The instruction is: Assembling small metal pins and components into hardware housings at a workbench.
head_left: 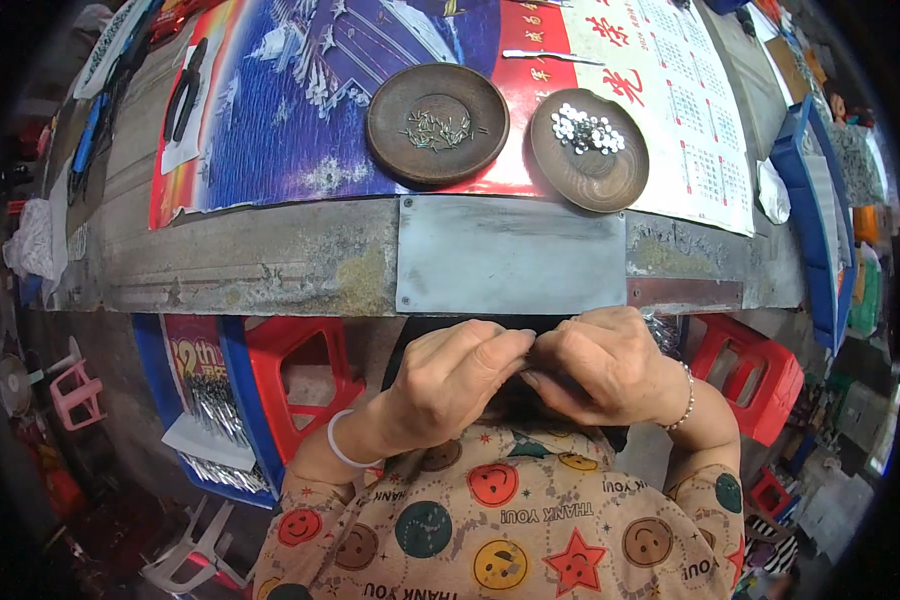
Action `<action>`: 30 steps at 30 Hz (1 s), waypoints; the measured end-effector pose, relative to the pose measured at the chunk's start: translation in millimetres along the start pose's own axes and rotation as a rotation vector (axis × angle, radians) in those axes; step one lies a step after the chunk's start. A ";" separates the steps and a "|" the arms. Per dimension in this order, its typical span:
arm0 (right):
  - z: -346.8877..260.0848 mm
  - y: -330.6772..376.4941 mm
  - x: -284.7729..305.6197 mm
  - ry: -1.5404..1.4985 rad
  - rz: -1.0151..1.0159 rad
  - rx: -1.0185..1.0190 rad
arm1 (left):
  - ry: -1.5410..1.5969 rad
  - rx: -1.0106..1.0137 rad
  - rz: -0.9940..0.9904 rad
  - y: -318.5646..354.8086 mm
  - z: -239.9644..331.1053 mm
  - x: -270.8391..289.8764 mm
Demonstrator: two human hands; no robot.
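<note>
Close to my body, in front of the table's near edge, my left hand point(455, 372) and my right hand point(607, 362) meet at the fingertips. Both have their fingers curled in and pressed together. Whatever lies between them is hidden or too small to make out. Beyond the edge, a round dark brown dish point(385, 150) holds many thin metal pins point(438, 129). To its right stands a wooden dish point(610, 188) with small round white and dark pieces point(588, 130). Neither hand touches the dishes.
A grey metal plate point(510, 255) is fixed at the table's front edge. A slim metal tool point(552, 57) and black-handled pliers point(185, 95) lie on the table. Blue bins stand left point(255, 400) and right point(815, 230). Red stools point(295, 370) flank my seat.
</note>
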State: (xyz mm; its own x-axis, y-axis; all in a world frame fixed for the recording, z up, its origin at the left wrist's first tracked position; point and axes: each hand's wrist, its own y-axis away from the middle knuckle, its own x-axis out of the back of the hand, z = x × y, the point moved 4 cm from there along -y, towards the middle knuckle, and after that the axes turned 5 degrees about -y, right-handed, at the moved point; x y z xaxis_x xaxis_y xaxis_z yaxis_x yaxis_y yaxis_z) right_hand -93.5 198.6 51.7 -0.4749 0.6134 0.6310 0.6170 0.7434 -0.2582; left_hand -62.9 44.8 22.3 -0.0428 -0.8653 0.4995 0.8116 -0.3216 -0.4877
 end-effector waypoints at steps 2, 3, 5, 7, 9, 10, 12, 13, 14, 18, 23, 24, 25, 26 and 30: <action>1.6 -4.9 7.1 0.006 -0.007 -0.003 | -0.010 0.030 -0.010 1.6 -1.7 2.1; 5.9 -6.8 16.0 0.009 -0.044 -0.083 | -0.033 0.071 -0.018 3.2 -4.3 4.8; 20.9 -14.1 37.5 0.184 0.139 -0.163 | -0.045 0.103 -0.027 3.1 -4.8 7.7; 42.2 -21.1 49.6 0.317 0.233 -0.250 | 0.084 0.226 0.006 4.3 -7.6 10.4; 60.8 -26.5 53.2 0.398 0.220 -0.248 | 0.110 0.249 0.006 6.7 -5.9 11.0; 65.7 -28.8 54.7 0.479 0.207 -0.250 | 0.148 0.256 0.002 7.0 -5.2 10.0; 69.2 -33.8 55.4 0.563 0.174 -0.239 | 0.191 0.268 -0.010 10.3 -5.4 6.4; 70.3 -35.4 54.4 0.644 0.141 -0.227 | 0.192 0.270 -0.009 10.6 -6.6 5.0; 72.0 -35.6 54.1 0.644 0.139 -0.228 | 0.205 0.254 0.000 9.9 -7.2 3.9; 78.9 -34.6 53.1 0.668 0.133 -0.276 | 0.238 0.252 0.015 10.1 -9.9 2.2; 79.1 -41.1 49.4 0.558 0.114 -0.308 | 0.271 0.272 0.000 12.0 -9.5 2.1; 74.4 -40.1 47.6 0.521 0.112 -0.330 | 0.288 0.273 0.002 13.6 -7.7 1.1; 69.6 -39.2 44.8 0.481 0.105 -0.346 | 0.320 0.254 0.006 18.1 -8.7 -3.3; 66.1 -36.4 43.8 0.469 0.101 -0.354 | 0.375 0.271 0.024 19.3 -6.1 -7.1; 54.7 -26.9 38.0 0.451 0.088 -0.418 | 0.437 0.259 0.112 24.0 0.5 -17.0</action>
State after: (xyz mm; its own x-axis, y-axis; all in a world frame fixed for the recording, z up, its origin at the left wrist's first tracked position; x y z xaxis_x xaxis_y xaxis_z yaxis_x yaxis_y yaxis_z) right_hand -162.4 216.5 42.6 -0.1551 0.4266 0.8910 0.8786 0.4719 -0.0730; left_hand -42.5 52.0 2.5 -0.1417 -0.9866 0.0814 0.9405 -0.1598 -0.3000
